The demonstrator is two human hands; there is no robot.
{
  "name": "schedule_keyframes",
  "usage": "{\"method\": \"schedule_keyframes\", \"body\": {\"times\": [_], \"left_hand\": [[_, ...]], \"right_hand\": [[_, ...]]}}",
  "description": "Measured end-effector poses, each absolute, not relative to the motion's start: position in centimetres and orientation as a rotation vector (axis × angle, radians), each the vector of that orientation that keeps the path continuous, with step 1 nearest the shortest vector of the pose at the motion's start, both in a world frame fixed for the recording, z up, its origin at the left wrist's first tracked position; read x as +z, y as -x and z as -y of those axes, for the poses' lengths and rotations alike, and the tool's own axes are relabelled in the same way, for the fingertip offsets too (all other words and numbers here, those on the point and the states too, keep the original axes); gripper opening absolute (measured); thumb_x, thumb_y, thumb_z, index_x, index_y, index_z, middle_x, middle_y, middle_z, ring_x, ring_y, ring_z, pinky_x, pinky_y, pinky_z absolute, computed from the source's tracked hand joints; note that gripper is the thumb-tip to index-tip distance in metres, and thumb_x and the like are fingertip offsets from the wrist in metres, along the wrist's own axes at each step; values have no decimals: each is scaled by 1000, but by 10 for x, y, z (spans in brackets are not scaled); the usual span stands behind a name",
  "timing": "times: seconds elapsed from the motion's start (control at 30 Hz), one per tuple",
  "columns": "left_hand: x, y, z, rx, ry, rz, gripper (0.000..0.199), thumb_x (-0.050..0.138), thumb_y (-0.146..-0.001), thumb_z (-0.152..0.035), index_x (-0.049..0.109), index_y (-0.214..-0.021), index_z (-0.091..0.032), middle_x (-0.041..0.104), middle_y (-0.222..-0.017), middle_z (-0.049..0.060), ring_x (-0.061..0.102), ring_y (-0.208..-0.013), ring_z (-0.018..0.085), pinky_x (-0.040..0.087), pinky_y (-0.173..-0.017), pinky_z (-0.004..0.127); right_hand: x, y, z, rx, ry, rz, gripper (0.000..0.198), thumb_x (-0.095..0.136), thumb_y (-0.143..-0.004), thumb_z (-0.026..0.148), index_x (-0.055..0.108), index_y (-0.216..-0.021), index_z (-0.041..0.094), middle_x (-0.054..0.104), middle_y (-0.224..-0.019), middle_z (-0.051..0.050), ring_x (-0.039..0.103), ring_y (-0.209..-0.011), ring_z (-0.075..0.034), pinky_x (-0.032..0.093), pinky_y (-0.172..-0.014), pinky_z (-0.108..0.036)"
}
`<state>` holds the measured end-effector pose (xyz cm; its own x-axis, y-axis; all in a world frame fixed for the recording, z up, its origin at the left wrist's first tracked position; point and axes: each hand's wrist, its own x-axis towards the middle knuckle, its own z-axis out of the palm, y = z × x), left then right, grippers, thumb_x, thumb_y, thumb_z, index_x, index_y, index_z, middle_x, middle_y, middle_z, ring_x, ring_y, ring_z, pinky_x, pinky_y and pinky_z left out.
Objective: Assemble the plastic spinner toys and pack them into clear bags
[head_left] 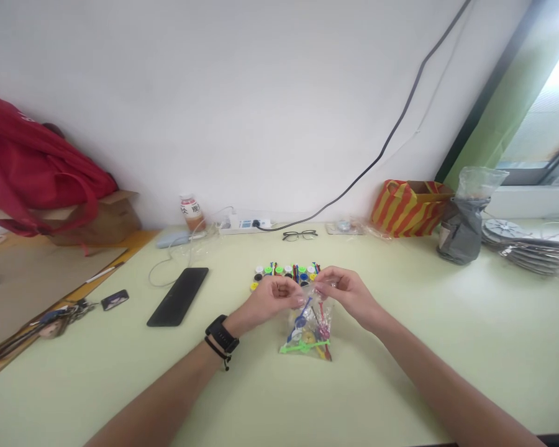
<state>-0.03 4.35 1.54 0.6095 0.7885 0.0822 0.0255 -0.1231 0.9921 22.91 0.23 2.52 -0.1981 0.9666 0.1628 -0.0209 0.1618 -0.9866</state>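
A clear plastic bag (307, 326) hangs between my two hands, its top edge pinched by both. Inside it show colourful plastic pieces: blue, pink, yellow, and a long green piece (304, 347) along the bottom. My left hand (274, 299) grips the bag's upper left side with thumb and fingers. On the upper right side, my right hand (347, 295) holds the bag in a similar pinch. Just behind the hands, several round discs and thin coloured pieces (287, 270) lie in rows on the table, partly covered by my fingers.
On the pale green table (242, 397), a black flat slab (177, 297) lies to the left. Glasses (300, 235) and a power strip (245, 225) sit near the wall. At right are a striped bag (410, 208), a grey bag (463, 230) and stacked discs (531, 248). A bottle (192, 213) stands back left.
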Motion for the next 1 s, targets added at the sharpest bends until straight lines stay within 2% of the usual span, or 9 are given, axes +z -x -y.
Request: {"method": "schedule_keyframes", "body": {"times": [0.2,0.3,0.4,0.57,0.73,0.83,0.9,1.0], "left_hand": [[18,-3,-37,714,-1512,-637,33,89,-77,-35,74,-99,-16,77,-98,10,73,-95,22,58,-85,33],[16,-5,-37,750,-1508,-645,34,88,-79,-37,76,-102,-15,77,-91,9,74,-85,21,58,-78,31],[17,-7,-38,858,-1575,-676,27,79,-87,-42,80,-94,-15,77,-86,8,69,-76,17,54,-72,28],[19,-10,-38,1026,-1737,-712,27,77,-88,-42,83,-83,-16,69,-70,4,57,-67,14,45,-64,26],[19,-10,-38,1121,-1705,-756,28,77,-88,-42,82,-81,-16,68,-71,4,54,-68,14,43,-63,26],[22,-9,-38,1104,-1634,-792,31,78,-87,-46,82,-82,-16,70,-74,5,55,-68,15,45,-62,26],[25,-8,-37,1053,-1619,-775,33,77,-87,-47,81,-81,-15,69,-73,5,55,-67,15,46,-62,26],[26,-7,-38,996,-1624,-747,35,75,-89,-48,80,-78,-15,67,-70,5,54,-65,14,46,-62,25]], "right_hand": [[21,-228,-2,1233,983,1449,31,78,-85,50,72,-93,20,70,-86,-4,63,-76,-18,52,-74,-35],[22,-224,1,1311,939,1415,32,80,-84,46,70,-101,22,72,-92,-5,67,-85,-20,53,-80,-36],[23,-219,4,1411,875,1391,39,84,-78,38,66,-110,23,74,-98,-5,70,-92,-22,52,-86,-38],[20,-212,6,1334,947,1347,35,81,-76,29,64,-106,22,69,-83,0,63,-80,-18,49,-78,-33],[18,-209,6,1350,938,1322,31,72,-73,23,61,-102,22,58,-71,4,52,-66,-14,42,-65,-28],[18,-209,7,1357,900,1333,27,71,-75,25,60,-100,23,55,-67,5,48,-61,-14,42,-63,-28],[20,-211,7,1324,894,1344,26,75,-77,29,62,-99,23,58,-72,3,53,-67,-15,46,-66,-30],[23,-213,7,1239,928,1328,28,81,-78,39,65,-94,23,66,-90,-3,63,-88,-20,51,-81,-34]]}}
